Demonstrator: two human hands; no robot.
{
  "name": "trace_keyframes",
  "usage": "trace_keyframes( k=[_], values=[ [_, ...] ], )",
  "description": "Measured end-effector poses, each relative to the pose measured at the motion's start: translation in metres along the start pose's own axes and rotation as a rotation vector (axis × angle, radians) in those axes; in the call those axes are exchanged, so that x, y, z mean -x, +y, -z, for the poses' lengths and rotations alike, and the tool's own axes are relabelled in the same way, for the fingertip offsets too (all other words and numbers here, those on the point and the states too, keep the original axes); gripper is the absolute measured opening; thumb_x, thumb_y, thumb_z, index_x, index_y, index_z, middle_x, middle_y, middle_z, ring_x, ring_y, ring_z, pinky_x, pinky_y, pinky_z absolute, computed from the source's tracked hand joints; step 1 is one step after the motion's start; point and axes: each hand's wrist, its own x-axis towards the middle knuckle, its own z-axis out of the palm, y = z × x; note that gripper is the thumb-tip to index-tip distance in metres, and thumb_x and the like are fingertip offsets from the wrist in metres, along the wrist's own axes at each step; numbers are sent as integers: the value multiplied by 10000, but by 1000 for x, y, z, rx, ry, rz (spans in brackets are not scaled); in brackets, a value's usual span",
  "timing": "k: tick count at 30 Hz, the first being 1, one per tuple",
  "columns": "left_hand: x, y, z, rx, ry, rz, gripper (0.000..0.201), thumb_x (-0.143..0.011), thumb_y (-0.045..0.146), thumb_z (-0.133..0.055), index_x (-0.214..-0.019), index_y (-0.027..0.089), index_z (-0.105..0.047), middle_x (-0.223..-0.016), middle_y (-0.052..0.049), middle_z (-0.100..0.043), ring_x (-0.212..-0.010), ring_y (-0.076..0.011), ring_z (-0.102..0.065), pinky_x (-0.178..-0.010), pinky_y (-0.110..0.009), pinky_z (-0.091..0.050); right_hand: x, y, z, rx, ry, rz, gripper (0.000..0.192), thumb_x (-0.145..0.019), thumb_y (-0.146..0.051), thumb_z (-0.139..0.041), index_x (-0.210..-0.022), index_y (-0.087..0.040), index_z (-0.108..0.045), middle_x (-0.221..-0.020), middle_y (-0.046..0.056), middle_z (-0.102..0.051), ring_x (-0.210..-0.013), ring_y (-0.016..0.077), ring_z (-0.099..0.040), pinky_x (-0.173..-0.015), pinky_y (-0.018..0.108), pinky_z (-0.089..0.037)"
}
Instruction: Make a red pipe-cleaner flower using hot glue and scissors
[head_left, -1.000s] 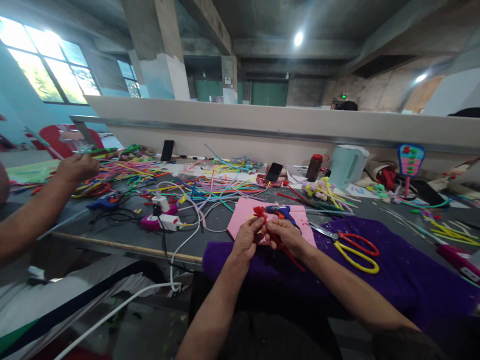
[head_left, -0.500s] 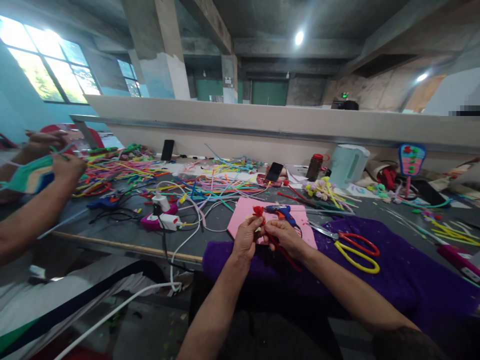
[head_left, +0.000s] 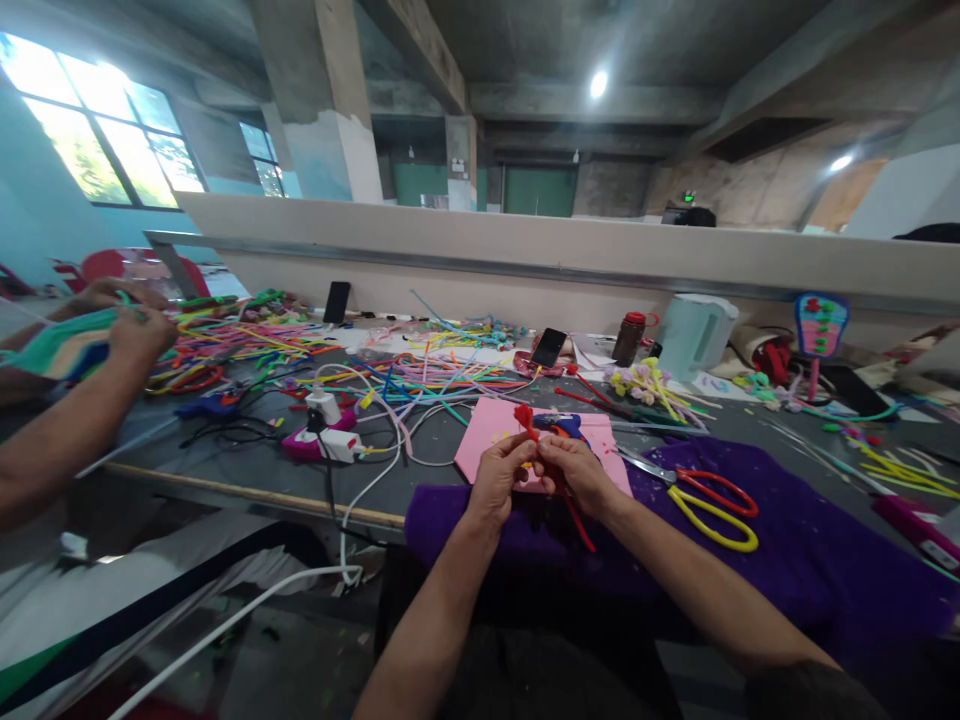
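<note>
Centrally, a red pipe cleaner is held between both hands above the near edge of a pink sheet, over a purple cloth.

Left hand: fingers curled, thumb and forefinger pinched on the pipe cleaner just below its top.
Right hand: fingers closed round the pipe cleaner beside the left hand, thumb pressed against it.

Progress, as judged: the upper end is already worked into a small red curl that rises above the fingers; the lower length is left straight and unworked, so the shaping appears begun but well short of finished.

Orientation: the long axis runs from upper left to lower right. The curled end points up and away from the person; the straight tail points down toward the person's right, over the cloth.

Nearby: a blue glue gun is partly hidden just behind the hands; scissors with red and yellow handles lie to the right on the cloth; loose coloured pipe cleaners are strewn across the table. At far left, a co-worker's hands are seen on a multicoloured piece.
</note>
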Motion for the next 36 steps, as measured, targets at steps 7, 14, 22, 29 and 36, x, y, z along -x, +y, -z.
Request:
trace_keyframes(
  k=[7, 14, 22, 29, 36],
  values=[
    [-3, 0, 3, 103, 69, 21, 298, -610, 348, -662, -808, 128, -627, -657, -16, -563, -517, -67, -491, -411, -163, -288, 0, -2, 1, -42, 1, -25, 255, -760, -364, -498, -773, -123, -579, -576, -10, -552, -351, 47, -452, -339, 168, -289],
    [-2, 3, 1, 152, 128, 8, 313, -626, 444, -615, -647, 136, -558, -602, 7, -552, -472, -63, -479, -397, -174, -274, 0, -4, 2, -43, 28, -32, 241, -749, -343, -482, -717, -120, -569, -567, 1, -564, -348, 55, -456, -335, 165, -300],
    [0, 3, 0, 82, 101, 18, 359, -632, 477, -608, -662, 120, -590, -567, -2, -551, -424, -54, -454, -376, -179, -247, -3, -5, 6, -70, -2, -63, 250, -728, -347, -476, -666, -121, -562, -513, 2, -565, -306, 67, -451, -289, 171, -240],
    [0, -1, 2, 54, 24, 5, 320, -600, 348, -680, -838, 142, -619, -558, 20, -542, -431, -49, -451, -388, -170, -247, 1, -7, 0, -25, -16, -42, 251, -742, -350, -475, -705, -121, -572, -510, -7, -558, -323, 64, -451, -312, 175, -256],
    [-1, -1, 1, 74, 60, 4, 273, -562, 323, -709, -737, 137, -613, -516, 29, -518, -414, -46, -429, -407, -175, -247, 5, -3, -4, 95, -15, 21, 257, -757, -387, -513, -726, -136, -559, -585, -4, -565, -360, 60, -465, -349, 178, -317]
  ],
)
